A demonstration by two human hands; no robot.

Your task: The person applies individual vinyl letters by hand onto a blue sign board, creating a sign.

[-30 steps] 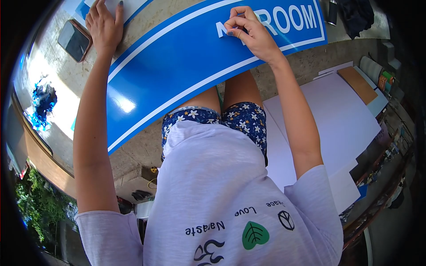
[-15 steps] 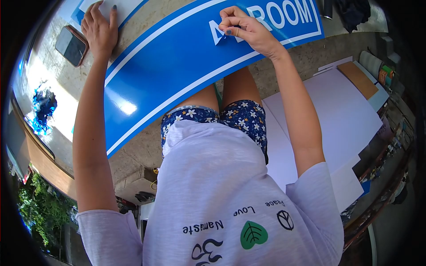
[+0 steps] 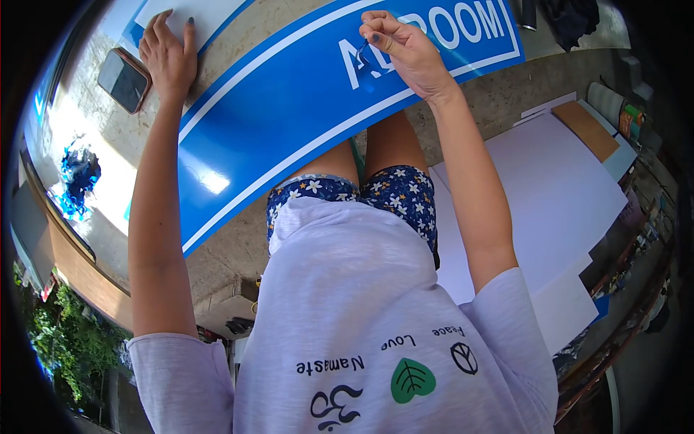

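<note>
A long blue sign with a white border and white letters, "ROOM" readable at its right end, lies across the work surface in front of me. Over its lettering, my right hand is closed in a pinch on a thin blue vinyl strip. The strip hangs beside a white letter, partly hidden by the fingers. My left hand is open, fingers spread, beyond the sign's left part and beside a phone with a dark screen. It holds nothing.
A crumpled heap of blue film scraps lies at the far left. Another blue and white panel is at the top. Large white sheets and a brown board lie to the right. A dark cylinder stands near the sign's right end.
My right hand has lifted slightly off the lettering, pulling the blue strip up, and more white letter shape shows beneath. My left hand stays open beside the phone. The view has shifted slightly.
</note>
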